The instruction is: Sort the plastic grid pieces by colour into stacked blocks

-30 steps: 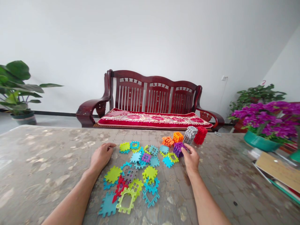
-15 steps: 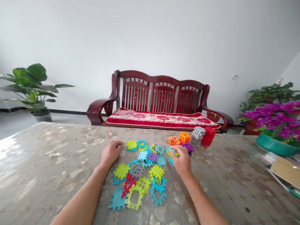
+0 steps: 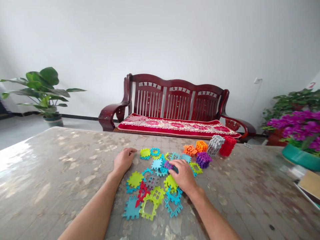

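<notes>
My left hand rests on the table left of the plastic pieces, its fingers curled together with nothing seen in them. My right hand reaches over the right side of the spread, thumb and fingers pinched at the right edge of a purple interlocking tile, partly covered by the fingertips. Around it lie a light blue tile, a lime green tile and a grey window tile. Closer to me are a red piece, a lime frame and a teal square tile.
Beyond my right hand stand sorted stacks: orange, purple, grey and red. A teal flower pot and a cardboard box are at the right edge. A wooden bench stands behind the table.
My right hand has moved left and toward me, from a teal piece near the stacks to the purple tile. The view has turned slightly left; my left hand stays resting.
</notes>
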Available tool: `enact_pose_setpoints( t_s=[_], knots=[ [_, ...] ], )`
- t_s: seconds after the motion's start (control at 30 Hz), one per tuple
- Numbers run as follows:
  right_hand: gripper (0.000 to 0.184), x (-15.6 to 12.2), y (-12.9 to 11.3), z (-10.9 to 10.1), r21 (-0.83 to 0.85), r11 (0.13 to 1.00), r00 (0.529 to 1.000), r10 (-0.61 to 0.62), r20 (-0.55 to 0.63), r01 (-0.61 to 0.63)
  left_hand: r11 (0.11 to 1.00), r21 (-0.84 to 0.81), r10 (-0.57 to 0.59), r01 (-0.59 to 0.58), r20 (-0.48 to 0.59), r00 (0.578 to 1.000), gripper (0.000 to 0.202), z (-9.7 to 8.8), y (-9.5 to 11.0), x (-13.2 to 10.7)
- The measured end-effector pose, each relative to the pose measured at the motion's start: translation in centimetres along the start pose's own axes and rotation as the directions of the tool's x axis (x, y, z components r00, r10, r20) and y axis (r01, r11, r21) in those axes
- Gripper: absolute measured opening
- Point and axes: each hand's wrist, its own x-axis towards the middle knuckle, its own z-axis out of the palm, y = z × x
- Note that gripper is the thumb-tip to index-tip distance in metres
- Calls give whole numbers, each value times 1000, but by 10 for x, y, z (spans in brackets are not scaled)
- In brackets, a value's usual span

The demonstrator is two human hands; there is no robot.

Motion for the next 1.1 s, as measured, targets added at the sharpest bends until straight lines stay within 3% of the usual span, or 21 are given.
enact_pose_setpoints(
  t_s=[0.2, 0.3, 0.47, 0.57, 0.7, 0.83, 0.93, 1.1],
  knots=[
    [34, -2, -6, -8, -55, 998, 992, 3, -125, -10, 1000, -9, 0, 1, 22, 1000, 36, -1, 0, 1],
    [39, -5, -28, -9, 18, 991, 991, -133, -7, 133, 1000, -17, 11, -10, 20, 1000, 36, 0, -1, 1],
    [47, -12, -55, 1, 64, 949, 924, -314, 216, 307, 1000, -23, 20, -20, 14, 1000, 34, 0, -1, 0],
    [30, -13, -55, 8, 56, 949, 919, -314, 239, 310, 999, -30, 18, -18, 17, 1000, 34, 0, -1, 0],
    [15, -11, -49, 12, -1, 952, 938, -303, 170, 308, 1000, -24, 12, -11, 24, 1000, 35, 1, -2, 1],
    [20, -9, -45, 9, -124, 962, 969, -232, 90, 242, 1000, -23, 4, -3, 21, 1000, 35, 2, -2, 1],
    [23, -8, -47, 5, -104, 976, 981, -190, 39, 193, 1000, -24, 2, -2, 21, 1000, 36, 1, -1, 1],
    [25, -12, -56, 4, 6, 951, 940, -307, 145, 310, 1000, -23, 7, -6, 26, 1000, 36, 1, -1, 0]
  ],
)
